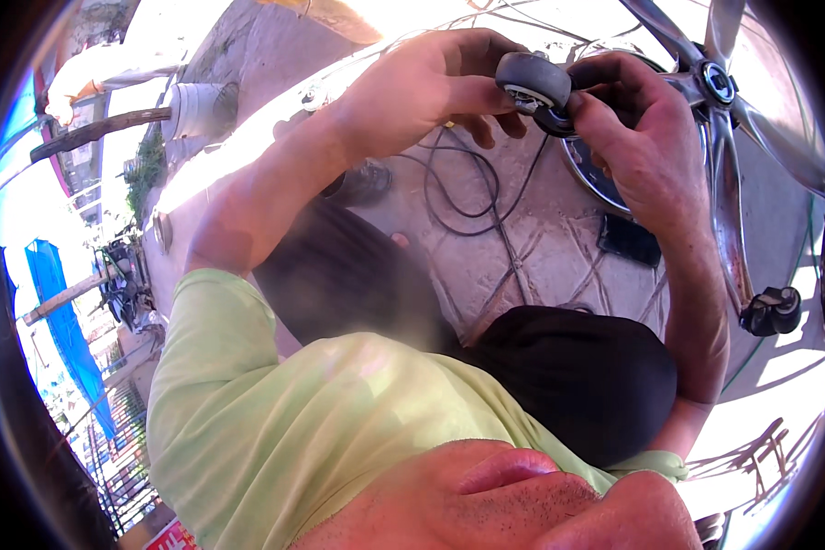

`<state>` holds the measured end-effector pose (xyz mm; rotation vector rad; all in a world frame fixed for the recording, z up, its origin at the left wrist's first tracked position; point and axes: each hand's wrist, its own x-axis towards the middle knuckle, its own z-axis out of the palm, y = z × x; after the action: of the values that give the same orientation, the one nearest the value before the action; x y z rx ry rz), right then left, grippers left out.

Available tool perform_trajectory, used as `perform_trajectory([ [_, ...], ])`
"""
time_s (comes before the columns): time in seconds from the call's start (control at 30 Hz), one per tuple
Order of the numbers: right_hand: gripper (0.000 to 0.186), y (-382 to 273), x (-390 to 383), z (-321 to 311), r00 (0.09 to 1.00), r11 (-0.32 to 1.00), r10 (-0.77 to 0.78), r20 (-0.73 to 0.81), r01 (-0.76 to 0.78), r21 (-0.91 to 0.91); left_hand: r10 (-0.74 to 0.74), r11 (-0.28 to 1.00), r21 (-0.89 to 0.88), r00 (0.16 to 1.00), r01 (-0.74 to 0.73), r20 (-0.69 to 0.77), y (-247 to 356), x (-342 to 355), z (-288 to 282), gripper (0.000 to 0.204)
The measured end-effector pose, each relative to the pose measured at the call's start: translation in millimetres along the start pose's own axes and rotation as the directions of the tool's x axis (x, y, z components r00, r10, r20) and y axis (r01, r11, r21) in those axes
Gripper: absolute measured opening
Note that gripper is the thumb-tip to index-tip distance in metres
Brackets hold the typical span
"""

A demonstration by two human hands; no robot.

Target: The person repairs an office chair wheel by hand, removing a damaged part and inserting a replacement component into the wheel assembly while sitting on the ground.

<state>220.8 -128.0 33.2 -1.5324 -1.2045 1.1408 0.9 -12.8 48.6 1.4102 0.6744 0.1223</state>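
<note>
Up at the top of the head view, a small black caster wheel (535,79) is held between my two hands. My left hand (440,92) grips it from the left, with the thumb against its side. Fingers of my right hand (640,128) pinch its right side. Part of the caster is hidden behind the fingers. To the right of my right hand stands a shiny metal star-shaped chair base (717,84), its legs spreading from a round hub. Another black caster (772,312) is fitted at the end of its nearest leg.
Dark cable (497,197) lies looped on the concrete floor below my hands. A black phone-like slab (629,240) lies under my right forearm. A glass jar-like object (362,183) stands by my knee. At far left are a white bucket (202,110) and a blue tarp (69,321).
</note>
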Motion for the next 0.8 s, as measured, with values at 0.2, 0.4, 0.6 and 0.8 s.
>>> perform_trajectory([
  [0.2,0.032,2,-1,1,0.999,1.0,0.023,-0.022,-0.023,-0.006,-0.128,0.989,-0.075,0.991,0.13,0.034,5,10,-1,0.043],
  [0.4,0.031,5,2,2,1.0,0.999,0.003,-0.022,-0.004,-0.046,-0.158,0.985,0.078,0.984,0.151,0.087,6,16,-9,0.041],
  [0.6,0.032,6,0,3,0.999,0.999,0.042,-0.031,-0.042,-0.005,-0.23,0.961,-0.081,0.93,0.263,0.286,39,22,-20,0.054],
  [0.8,0.028,12,1,3,1.0,1.0,0.005,-0.021,-0.004,0.03,-0.141,0.989,-0.013,0.977,0.145,0.163,28,16,-16,0.05],
])
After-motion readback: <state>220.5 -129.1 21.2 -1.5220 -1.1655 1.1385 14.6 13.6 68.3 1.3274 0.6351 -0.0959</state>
